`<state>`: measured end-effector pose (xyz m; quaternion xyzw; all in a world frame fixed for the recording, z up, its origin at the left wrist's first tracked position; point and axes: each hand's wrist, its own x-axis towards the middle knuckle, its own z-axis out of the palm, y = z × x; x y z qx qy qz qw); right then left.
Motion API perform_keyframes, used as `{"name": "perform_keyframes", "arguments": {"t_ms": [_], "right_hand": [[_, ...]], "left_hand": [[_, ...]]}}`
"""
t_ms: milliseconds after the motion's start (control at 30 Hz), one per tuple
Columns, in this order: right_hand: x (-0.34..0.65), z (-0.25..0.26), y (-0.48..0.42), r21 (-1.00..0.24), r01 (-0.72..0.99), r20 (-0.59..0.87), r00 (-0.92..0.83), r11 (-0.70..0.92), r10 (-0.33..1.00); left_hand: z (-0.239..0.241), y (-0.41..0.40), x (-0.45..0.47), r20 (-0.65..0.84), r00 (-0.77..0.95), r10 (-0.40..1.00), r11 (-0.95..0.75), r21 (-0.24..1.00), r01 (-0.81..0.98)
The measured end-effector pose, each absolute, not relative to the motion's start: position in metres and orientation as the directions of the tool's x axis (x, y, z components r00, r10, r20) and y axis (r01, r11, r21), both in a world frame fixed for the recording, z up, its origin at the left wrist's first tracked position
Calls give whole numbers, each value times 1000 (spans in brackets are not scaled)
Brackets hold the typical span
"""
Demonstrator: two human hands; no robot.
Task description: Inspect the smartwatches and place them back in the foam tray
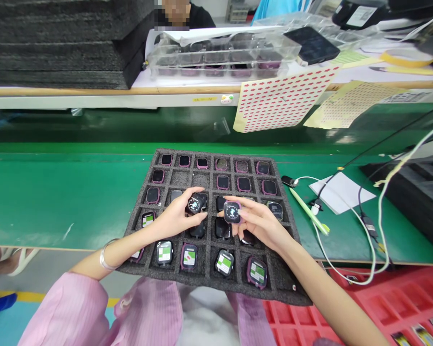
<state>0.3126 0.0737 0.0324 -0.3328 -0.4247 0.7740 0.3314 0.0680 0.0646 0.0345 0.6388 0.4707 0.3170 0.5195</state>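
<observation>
A black foam tray (pixel 211 278) with square pockets lies tilted across the front edge of the green bench, holding several strapless smartwatches. Over its middle, my left hand (pixel 180 212) is closed around a smartwatch (pixel 195 204) whose dark screen shows a lit watch face. My right hand (pixel 261 221) grips a second smartwatch (pixel 232 212) by its edges, its screen facing up with a similar face. The two held watches are apart. In the near row sit smartwatches with green and white screens, among them one (pixel 224 263) with a silver case. Those in the far rows have dark screens and purple rims.
White and black cables (pixel 384 211) and a green pen (pixel 308 211) lie right of the tray. Red trays (pixel 400 298) are below right. A shelf above carries stacked black foam (pixel 57 43), clear plastic trays (pixel 220 60) and a phone (pixel 312 44). A person sits beyond.
</observation>
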Motion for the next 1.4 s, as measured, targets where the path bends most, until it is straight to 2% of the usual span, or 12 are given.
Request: {"name": "perform_keyframes", "arguments": {"t_ms": [167, 333, 533, 833, 1067, 1233, 1333, 1400], "right_hand": [[309, 29, 73, -850, -261, -236, -589, -458, 773], [304, 25, 68, -897, -224, -220, -521, -381, 825], [302, 22, 62, -950, -159, -156, -510, -270, 846], [301, 23, 59, -967, -130, -127, -507, -221, 853], [300, 23, 59, -985, -43, -134, -443, -170, 887], [305, 30, 54, -989, 10, -130, -522, -147, 843], [316, 39, 48, -987, 103, -161, -590, -123, 792], [330, 46, 45, -965, 262, -174, -602, -13, 779]], "left_hand": [[34, 66, 76, -244, 453, 857, 299, 953, -52], [38, 65, 79, -310, 475, 824, 450, 867, -215], [37, 63, 80, -299, 475, 828, 439, 872, -215], [33, 62, 81, -229, 507, 831, 368, 910, -193], [33, 62, 83, -213, 526, 823, 353, 918, -181], [35, 61, 82, -200, 523, 829, 343, 920, -192], [37, 61, 80, -205, 514, 833, 344, 920, -191], [39, 60, 79, -201, 517, 832, 340, 921, -188]]}}
